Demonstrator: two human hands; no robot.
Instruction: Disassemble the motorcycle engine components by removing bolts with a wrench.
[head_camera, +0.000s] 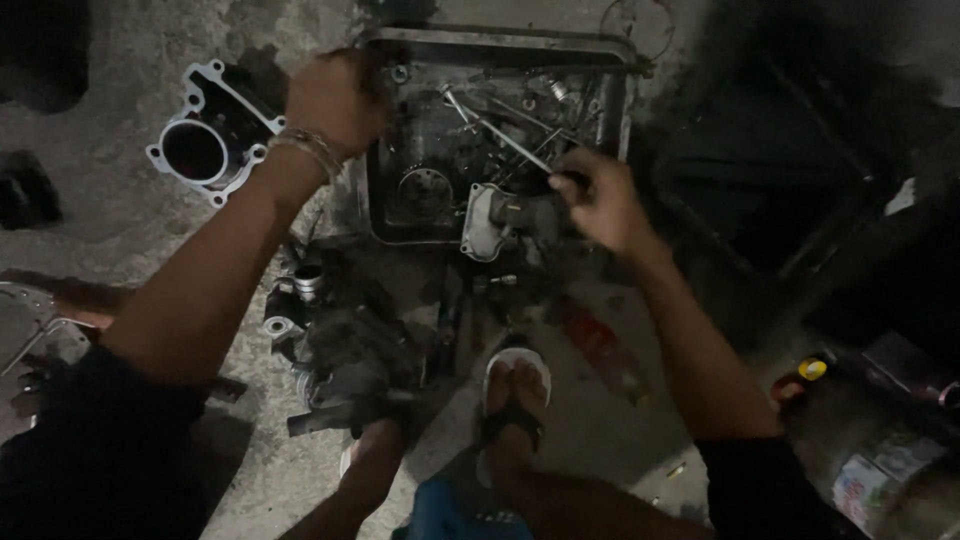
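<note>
The left hand clutches the metal parts tray at its ten o'clock corner, while the right hand grips a screwdriver handle at four o'clock. Its shaft pokes among loose bolts; a jerk could likely tip the tray, scattering them toward the engine cylinder at nine o'clock.

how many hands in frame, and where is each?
2. The left hand rests on the upper-left corner of the shallow metal parts tray. The right hand grips a slim metal rod tool over the tray's right half. No others show.
</note>
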